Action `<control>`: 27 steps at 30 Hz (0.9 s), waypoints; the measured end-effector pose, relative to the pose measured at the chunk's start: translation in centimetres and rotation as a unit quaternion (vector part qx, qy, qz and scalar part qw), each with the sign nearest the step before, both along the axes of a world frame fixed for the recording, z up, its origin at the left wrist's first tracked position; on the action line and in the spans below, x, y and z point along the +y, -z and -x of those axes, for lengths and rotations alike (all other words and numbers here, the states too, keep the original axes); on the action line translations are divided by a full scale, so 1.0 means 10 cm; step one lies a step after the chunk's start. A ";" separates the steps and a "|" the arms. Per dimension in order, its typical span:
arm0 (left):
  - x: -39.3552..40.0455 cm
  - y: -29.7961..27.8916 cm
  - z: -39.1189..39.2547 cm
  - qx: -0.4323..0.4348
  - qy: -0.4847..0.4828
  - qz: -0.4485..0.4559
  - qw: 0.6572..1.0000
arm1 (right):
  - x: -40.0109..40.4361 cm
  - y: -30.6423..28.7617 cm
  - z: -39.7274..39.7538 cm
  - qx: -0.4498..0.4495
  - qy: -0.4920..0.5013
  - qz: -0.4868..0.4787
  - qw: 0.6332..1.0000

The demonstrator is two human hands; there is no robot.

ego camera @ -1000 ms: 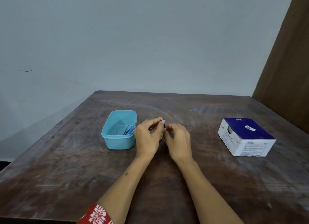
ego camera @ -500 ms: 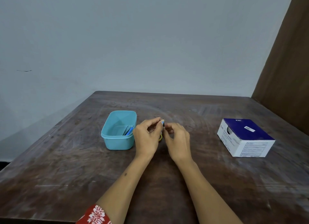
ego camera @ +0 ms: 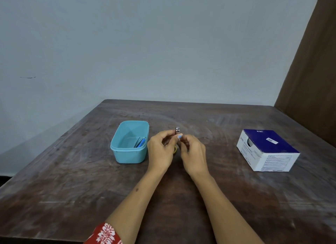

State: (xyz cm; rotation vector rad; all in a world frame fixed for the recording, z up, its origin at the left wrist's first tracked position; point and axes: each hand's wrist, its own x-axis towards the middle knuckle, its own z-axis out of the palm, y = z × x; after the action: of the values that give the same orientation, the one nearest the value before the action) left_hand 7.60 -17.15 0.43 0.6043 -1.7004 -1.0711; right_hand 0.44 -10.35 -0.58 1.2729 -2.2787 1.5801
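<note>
Grip matters most in this step. The left hand (ego camera: 160,151) pinches a small metal piece (ego camera: 177,130) between thumb and forefinger. The top end of the piece stands clear of the fingers, in the air just to the right of the tub (ego camera: 127,154) and a little above the table (ego camera: 72,189). The right hand (ego camera: 193,152) is curled in close against the left, with its fingers turned toward the lower part of the piece. Whether they pinch it or only lie beside it cannot be told, because the contact is hidden. A spot of light blue shows where the hands meet; it may be a painted nail or part of the piece.

The work looks like fine two-handed fiddling with the piece. It would likely go best with the left pinch held firm and steady while the right hand alone does the small pulling or turning. So small and smooth a thing could spring out of a loose pinch, so pressure should sit on its flat sides rather than its edges. Staying low over the table, right of the tub, means a slip would drop only a short way.

A yellowish thing (ego camera: 175,150) lies under the hands, right of the tub, and could be knocked by a wrist. A few blue packets (ego camera: 141,142) lean inside the tub against its right wall. A box (ego camera: 269,149) sits well to the right of the tub, out of the way.
</note>
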 end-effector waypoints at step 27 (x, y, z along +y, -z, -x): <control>0.02 0.02 -0.01 -0.071 0.031 -0.006 0.997 | 0.02 -0.08 0.08 -0.329 -0.100 0.220 0.913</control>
State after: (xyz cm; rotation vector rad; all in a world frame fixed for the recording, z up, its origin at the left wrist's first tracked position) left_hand 7.73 -16.97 0.20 0.6512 -1.8470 -1.1054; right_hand -0.32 -10.18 0.18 0.9678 -1.9007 2.7378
